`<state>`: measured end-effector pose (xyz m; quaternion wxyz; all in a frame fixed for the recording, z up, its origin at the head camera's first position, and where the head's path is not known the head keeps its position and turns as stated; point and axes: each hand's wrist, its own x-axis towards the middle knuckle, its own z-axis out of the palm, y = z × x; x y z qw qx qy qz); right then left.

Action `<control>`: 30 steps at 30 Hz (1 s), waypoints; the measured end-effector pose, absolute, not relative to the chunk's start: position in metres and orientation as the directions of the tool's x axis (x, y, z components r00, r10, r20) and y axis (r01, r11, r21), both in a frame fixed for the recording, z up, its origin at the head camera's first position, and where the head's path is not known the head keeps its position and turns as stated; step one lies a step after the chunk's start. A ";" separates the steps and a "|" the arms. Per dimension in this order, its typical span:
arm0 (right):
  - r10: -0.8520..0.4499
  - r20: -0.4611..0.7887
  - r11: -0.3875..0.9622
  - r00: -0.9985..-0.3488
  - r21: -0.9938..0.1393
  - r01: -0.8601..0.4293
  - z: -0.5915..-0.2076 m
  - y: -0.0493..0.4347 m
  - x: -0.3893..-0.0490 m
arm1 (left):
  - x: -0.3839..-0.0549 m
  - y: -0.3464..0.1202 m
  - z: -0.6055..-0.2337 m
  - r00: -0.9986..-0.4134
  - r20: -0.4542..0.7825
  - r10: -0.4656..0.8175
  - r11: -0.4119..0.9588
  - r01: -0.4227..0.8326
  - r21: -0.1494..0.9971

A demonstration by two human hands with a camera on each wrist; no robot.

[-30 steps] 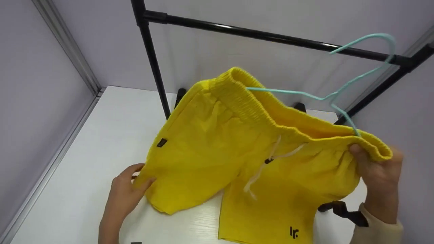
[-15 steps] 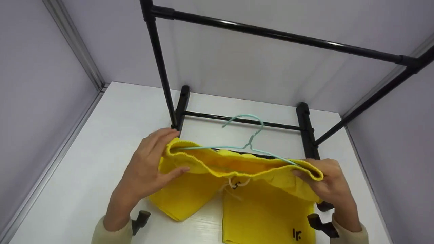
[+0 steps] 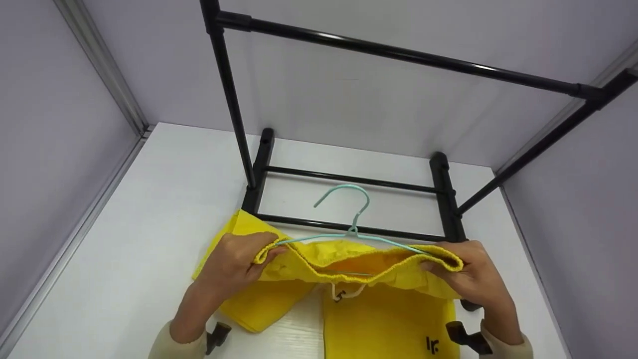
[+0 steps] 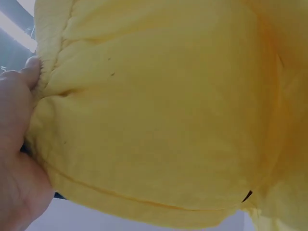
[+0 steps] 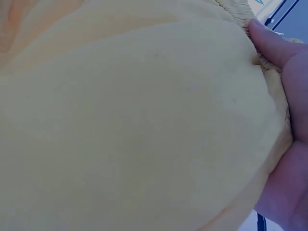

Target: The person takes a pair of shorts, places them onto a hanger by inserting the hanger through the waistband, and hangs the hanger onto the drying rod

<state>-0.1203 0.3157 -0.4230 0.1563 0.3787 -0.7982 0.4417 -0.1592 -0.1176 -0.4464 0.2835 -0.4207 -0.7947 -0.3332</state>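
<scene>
Yellow shorts (image 3: pixel 389 314) with an elastic waistband and a white drawstring hang between my two hands, the waist facing up. A mint-green wire hanger (image 3: pixel 353 233) lies across the waist opening, its ends tucked inside the band and its hook upright. My left hand (image 3: pixel 234 264) pinches the waistband's left end, the thumb in front. At the right end my right hand (image 3: pixel 473 274) grips the band, thumb in front and fingers behind. Both wrist views are mostly filled by the shorts' cloth (image 4: pixel 159 115), with the thumb (image 5: pixel 269 43) on the band in the right one.
A black clothes rack stands behind the shorts, its top rail (image 3: pixel 398 54) crossing the upper view. Its lower bars (image 3: pixel 349 178) and feet (image 3: pixel 446 199) rest on the white tabletop (image 3: pixel 149 224). Pale wall panels (image 3: pixel 50 124) enclose the left, back and right.
My left hand has gone from the shorts' leg hem up to the left end of the waistband. Shorts and hanger have come lower and level, and the hook has moved left, away from the top rail.
</scene>
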 end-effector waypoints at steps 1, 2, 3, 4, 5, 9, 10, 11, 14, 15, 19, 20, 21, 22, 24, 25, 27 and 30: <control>-0.465 0.578 0.303 -0.671 -0.608 -0.734 -0.423 0.317 -0.121 | -0.161 -0.118 -0.447 -0.461 0.754 0.468 0.421 0.866 0.269; -0.462 0.571 0.283 -0.678 -0.630 -0.723 -0.423 0.320 -0.123 | -0.164 -0.118 -0.448 -0.443 0.772 0.456 0.420 0.872 0.252; -0.458 0.561 0.265 -0.689 -0.654 -0.708 -0.424 0.322 -0.124 | -0.166 -0.119 -0.448 -0.430 0.787 0.442 0.420 0.875 0.241; -0.450 0.549 0.248 -0.704 -0.680 -0.689 -0.424 0.325 -0.125 | -0.169 -0.120 -0.448 -0.419 0.802 0.426 0.416 0.878 0.237; -0.442 0.529 0.238 -0.724 -0.709 -0.663 -0.424 0.327 -0.126 | -0.172 -0.121 -0.449 -0.412 0.815 0.407 0.412 0.879 0.239; -0.389 0.372 0.360 -0.843 -0.781 -0.511 -0.430 0.336 -0.124 | -0.185 -0.131 -0.449 -0.416 0.854 0.313 0.410 0.870 0.273; -0.378 0.316 0.405 -0.870 -0.789 -0.462 -0.432 0.338 -0.123 | -0.188 -0.135 -0.449 -0.416 0.865 0.280 0.413 0.866 0.283; -0.367 0.258 0.454 -0.894 -0.789 -0.414 -0.435 0.340 -0.122 | -0.191 -0.140 -0.450 -0.424 0.871 0.246 0.421 0.857 0.298; -0.353 0.101 0.537 -0.930 -0.792 -0.290 -0.446 0.346 -0.120 | -0.201 -0.155 -0.450 -0.430 0.895 0.114 0.447 0.827 0.341; -0.354 0.056 0.543 -0.934 -0.801 -0.254 -0.450 0.349 -0.120 | -0.203 -0.162 -0.450 -0.429 0.901 0.063 0.455 0.816 0.357; -0.355 -0.072 0.543 -0.932 -0.828 -0.143 -0.459 0.367 -0.116 | -0.209 -0.188 -0.446 -0.450 0.878 -0.163 0.453 0.756 0.472; -0.353 -0.084 0.534 -0.932 -0.836 -0.127 -0.460 0.373 -0.114 | -0.209 -0.195 -0.444 -0.468 0.857 -0.217 0.437 0.738 0.514; -0.342 -0.091 0.533 -0.935 -0.839 -0.114 -0.461 0.378 -0.112 | -0.209 -0.202 -0.441 -0.489 0.830 -0.266 0.419 0.717 0.557; -0.317 -0.087 0.539 -0.944 -0.836 -0.104 -0.461 0.384 -0.109 | -0.209 -0.208 -0.438 -0.509 0.802 -0.311 0.396 0.698 0.597; -0.259 -0.049 0.547 -0.965 -0.831 -0.104 -0.459 0.395 -0.104 | -0.208 -0.219 -0.431 -0.543 0.750 -0.377 0.360 0.660 0.659; -0.223 -0.032 0.552 -0.974 -0.828 -0.099 -0.457 0.399 -0.102 | -0.208 -0.223 -0.428 -0.551 0.733 -0.399 0.350 0.647 0.677; -0.159 -0.004 0.565 -0.987 -0.821 -0.087 -0.453 0.406 -0.097 | -0.207 -0.229 -0.423 -0.561 0.715 -0.418 0.347 0.629 0.696; -0.146 -0.005 0.586 -0.989 -0.806 -0.083 -0.448 0.410 -0.091 | -0.205 -0.232 -0.419 -0.551 0.726 -0.411 0.357 0.635 0.685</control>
